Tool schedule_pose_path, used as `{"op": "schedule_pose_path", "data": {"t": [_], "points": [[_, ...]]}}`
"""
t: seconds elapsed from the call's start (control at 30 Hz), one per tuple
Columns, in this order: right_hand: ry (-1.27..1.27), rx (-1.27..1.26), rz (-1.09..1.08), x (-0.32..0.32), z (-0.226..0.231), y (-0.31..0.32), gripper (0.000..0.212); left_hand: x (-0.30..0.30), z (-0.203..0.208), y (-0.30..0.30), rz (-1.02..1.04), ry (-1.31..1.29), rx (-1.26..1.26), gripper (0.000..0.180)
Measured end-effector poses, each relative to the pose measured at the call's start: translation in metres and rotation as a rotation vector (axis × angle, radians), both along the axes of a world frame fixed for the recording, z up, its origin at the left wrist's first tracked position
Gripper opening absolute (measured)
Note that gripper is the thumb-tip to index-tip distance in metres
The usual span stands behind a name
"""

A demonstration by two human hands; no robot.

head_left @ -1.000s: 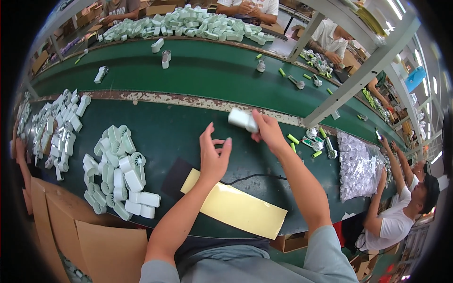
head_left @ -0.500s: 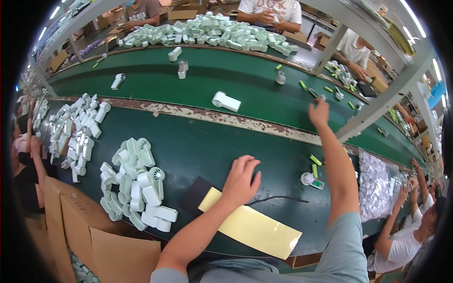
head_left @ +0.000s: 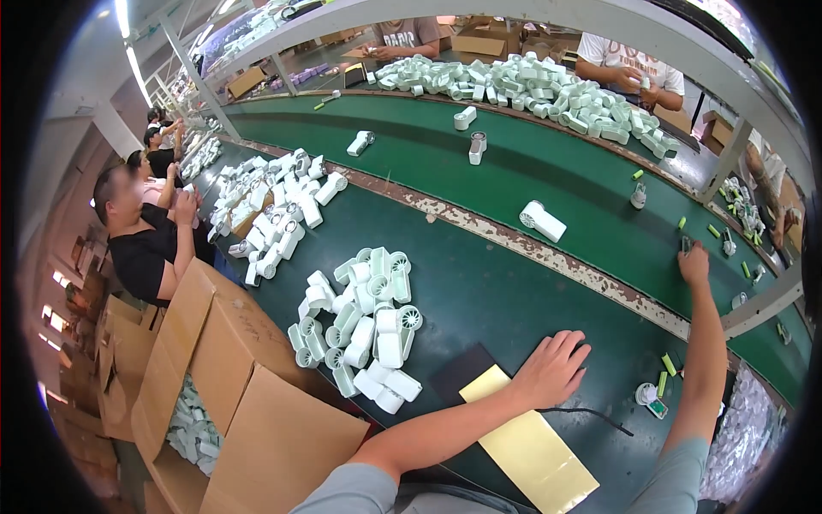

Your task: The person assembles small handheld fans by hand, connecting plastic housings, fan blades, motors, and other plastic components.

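Observation:
My right hand (head_left: 695,264) reaches out over the far green belt, its fingers closed on a small grey electronic part (head_left: 685,245) that they partly cover. Palm down on the near tabletop, my left hand (head_left: 552,368) holds nothing, and its fingers are loosely bent and apart. Below its wrist lies a yellow sheet (head_left: 539,458), overlapping a black sheet (head_left: 458,374). Nearer my right forearm are a round white motor unit with a circuit board (head_left: 651,398) and green cylindrical cells (head_left: 662,383). A black cord (head_left: 591,415) lies beside the yellow sheet.
Pale green fan housings (head_left: 360,321) are heaped left of my left hand. An open cardboard box (head_left: 282,428) stands at the near left. On the belt sits a white housing (head_left: 543,221). A metal post (head_left: 762,307) rises beside my right arm. Co-workers sit around.
The view has swung left, so the scene sits farther right in the picture. My right hand has closed on the small part on the belt. My left hand stays by the yellow sheet.

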State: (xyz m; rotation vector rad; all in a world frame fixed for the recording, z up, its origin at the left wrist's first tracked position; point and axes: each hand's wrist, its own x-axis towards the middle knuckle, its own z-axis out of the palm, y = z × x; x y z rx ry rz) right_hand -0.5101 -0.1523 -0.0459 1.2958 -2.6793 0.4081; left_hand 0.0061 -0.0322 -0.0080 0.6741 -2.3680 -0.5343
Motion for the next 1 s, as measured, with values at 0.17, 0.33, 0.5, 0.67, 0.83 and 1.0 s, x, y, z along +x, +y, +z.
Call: {"op": "schedule_pose_path", "data": {"t": [0.17,0.33,0.5,0.67,0.83,1.0], "points": [[0.009,-0.179,0.156,0.083,0.024,0.075,0.061,-0.003,-0.003,-0.003,-0.021,0.09,-0.009,0.035],[0.016,-0.456,0.448,0.249,0.114,0.17,0.036,0.008,0.007,-0.001,0.018,0.337,-0.063,0.031],[-0.356,-0.556,0.531,0.346,0.118,0.253,0.026,0.009,0.038,-0.003,0.094,0.461,0.081,0.026],[-0.774,-0.592,0.457,0.384,0.085,0.276,0.035,0.029,0.073,-0.063,0.165,0.25,0.025,0.028],[-1.074,-0.632,0.525,0.374,0.085,0.289,0.038,0.134,0.113,-0.144,0.521,-0.616,-0.306,0.04],[-0.985,-0.709,0.524,0.379,0.089,0.29,0.036,0.263,0.098,-0.205,0.694,-1.096,0.119,0.069]]}}
